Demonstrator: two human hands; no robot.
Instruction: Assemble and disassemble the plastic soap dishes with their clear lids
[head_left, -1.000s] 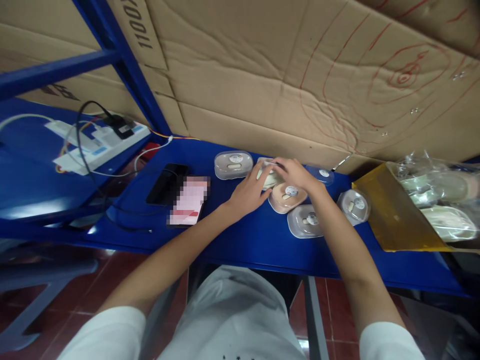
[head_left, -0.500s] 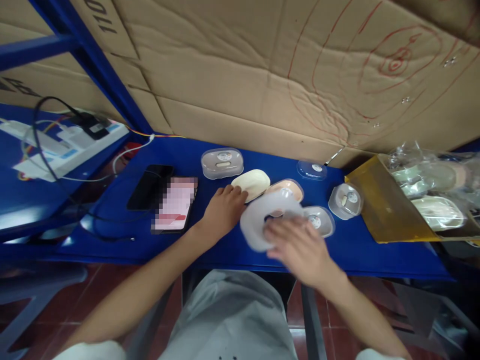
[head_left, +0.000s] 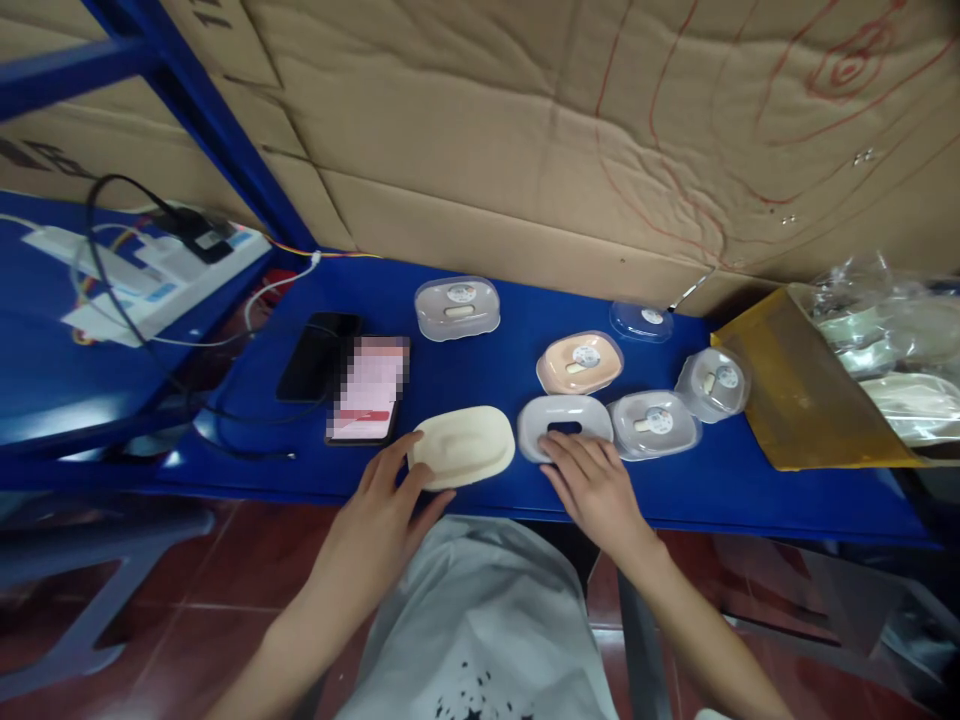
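At the table's front edge, my left hand (head_left: 394, 490) grips the left end of a cream oval dish (head_left: 469, 447), a shallow piece with a raised middle. The fingers lie on its rim, with the thumb low at the front. To the right, my right hand (head_left: 592, 485) holds a translucent grey oval cover (head_left: 531, 418) by its slot and near edge. That cover rests flat on the table, its dark slot partly hidden by my fingers. Touching or nearly touching it on the right is a grey oval case (head_left: 679, 405) with a round label.
Behind are a peach case (head_left: 551, 368), a clear case (head_left: 480, 325) and a clear lid (head_left: 622, 320). Another clear case (head_left: 739, 395) stands by a cardboard box (head_left: 795, 400) of wrapped pieces. Two phones (head_left: 319, 355) and a power strip (head_left: 169, 305) lie left.
My left hand has brought the cream dish forward and left, to the table's front. My right hand has lowered the tilted grey cover flat onto the table.
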